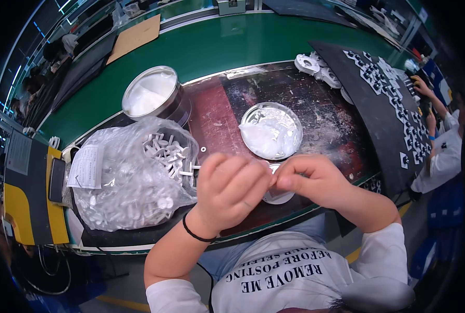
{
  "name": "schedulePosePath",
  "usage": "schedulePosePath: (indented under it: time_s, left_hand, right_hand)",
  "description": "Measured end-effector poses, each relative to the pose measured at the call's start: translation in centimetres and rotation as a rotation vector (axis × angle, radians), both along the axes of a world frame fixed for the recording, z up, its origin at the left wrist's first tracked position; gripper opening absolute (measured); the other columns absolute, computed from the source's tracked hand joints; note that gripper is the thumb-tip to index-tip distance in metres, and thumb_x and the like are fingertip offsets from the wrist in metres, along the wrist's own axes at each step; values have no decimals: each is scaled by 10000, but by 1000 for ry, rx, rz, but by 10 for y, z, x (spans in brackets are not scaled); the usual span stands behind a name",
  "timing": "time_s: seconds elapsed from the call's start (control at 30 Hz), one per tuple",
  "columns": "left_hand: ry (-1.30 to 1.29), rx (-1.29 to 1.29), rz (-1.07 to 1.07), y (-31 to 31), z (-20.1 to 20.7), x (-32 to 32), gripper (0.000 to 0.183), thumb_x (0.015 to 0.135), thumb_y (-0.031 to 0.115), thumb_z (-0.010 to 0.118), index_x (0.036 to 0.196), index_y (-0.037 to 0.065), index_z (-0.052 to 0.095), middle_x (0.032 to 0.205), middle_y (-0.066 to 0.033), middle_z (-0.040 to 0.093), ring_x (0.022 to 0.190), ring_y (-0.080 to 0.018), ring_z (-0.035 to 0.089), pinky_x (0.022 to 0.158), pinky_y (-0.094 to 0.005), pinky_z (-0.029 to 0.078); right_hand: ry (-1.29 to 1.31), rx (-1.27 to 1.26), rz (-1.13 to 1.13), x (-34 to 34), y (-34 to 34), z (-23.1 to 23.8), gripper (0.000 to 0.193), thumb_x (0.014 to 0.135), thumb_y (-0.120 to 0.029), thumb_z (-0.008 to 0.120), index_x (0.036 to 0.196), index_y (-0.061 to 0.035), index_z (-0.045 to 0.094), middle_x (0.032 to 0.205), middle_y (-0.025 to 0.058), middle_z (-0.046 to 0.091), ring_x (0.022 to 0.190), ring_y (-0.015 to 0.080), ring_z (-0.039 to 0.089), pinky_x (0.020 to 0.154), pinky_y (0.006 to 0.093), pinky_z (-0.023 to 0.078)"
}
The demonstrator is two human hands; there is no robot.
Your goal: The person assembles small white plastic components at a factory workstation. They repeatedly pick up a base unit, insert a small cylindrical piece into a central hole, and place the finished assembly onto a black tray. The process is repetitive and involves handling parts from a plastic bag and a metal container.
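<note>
Work looks unfinished: my left hand [235,185] and right hand [310,179] meet, fingers curled, over a round disc [281,198], pinching what I cannot tell; many white plastic parts [176,159] lie bagged leftward.

The left hand [233,187] and right hand [311,178] partly hide a pale disc [279,197].

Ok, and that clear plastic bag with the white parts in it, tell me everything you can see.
The clear plastic bag is bulky, thin-looking and crumpled, with glare on its folds. It is packed with small white pieces; those showing plainly, at its upper right, have slim stems. A white printed sheet lies against its left side. It slumps on the bench, left of the left hand, in front of the round tin; whether it touches either can't be told.
</note>
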State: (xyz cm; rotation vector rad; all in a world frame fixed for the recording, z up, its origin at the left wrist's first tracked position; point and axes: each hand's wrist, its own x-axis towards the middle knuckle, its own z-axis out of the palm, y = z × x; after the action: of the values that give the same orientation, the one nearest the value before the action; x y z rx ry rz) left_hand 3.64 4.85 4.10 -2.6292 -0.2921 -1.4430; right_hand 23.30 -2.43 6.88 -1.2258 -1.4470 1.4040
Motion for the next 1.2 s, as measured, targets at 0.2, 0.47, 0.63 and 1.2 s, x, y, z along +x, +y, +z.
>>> schedulePosePath:
  time_s: [0.2,0.47,0.63,1.2]
  left_hand:
    - [-46,-99,-179,-4,-5,6,191,682,109,668,837,48,574,1148,-111,598,1095,-345,555,834,-471,499]
    - [-24,-53,-264,-5,1,6,256,680,171,720,852,40,582,1047,-102,614,935,-310,589,736,-410,517]
    - [60,-152,-255,4,2,4,327,671,298,714,936,114,663,897,-25,596,804,-218,557,739,-396,482]
    - [125,-257,-71,14,-3,6,270,678,160,739,921,112,632,935,-27,613,865,-215,574,864,-437,432]
  right_hand:
    - [-38,-55,9,-1,-2,4,269,799,-231,740,943,-19,658,830,27,654,780,80,583,716,238,470]
    - [24,-117,133,1,1,5,244,796,-172,738,958,-8,657,861,50,666,816,97,610,753,243,481]
    - [265,-80,142,13,-7,-6,186,824,-122,700,966,-12,652,911,43,666,820,81,608,762,226,474]
    - [-987,623,-353,81,24,-48,116,775,-89,666,877,-46,630,862,92,616,859,277,575,776,372,463]
